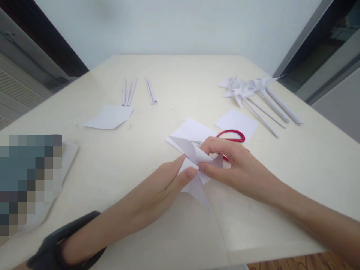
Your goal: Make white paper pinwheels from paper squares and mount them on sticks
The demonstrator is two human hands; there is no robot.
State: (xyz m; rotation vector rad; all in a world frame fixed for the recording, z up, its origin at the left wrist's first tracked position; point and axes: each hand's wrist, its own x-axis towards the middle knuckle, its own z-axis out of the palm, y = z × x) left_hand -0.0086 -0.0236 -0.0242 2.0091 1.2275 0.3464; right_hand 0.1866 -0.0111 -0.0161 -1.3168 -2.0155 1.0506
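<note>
1. While both hands meet near the table's (180, 71) front edge, the left hand (163, 187) and right hand (233, 165) pinch a folded white paper piece (197, 161) between fingertips, seemingly to keep its curled flaps gathered at the centre.
2. Just behind lie red scissors (232, 137) on loose paper sheets (237, 122); finished paper pinwheels (247, 90) sit toward the far right corner, rolled paper sticks (129, 90) far left. Nothing blocks the hands.
</note>
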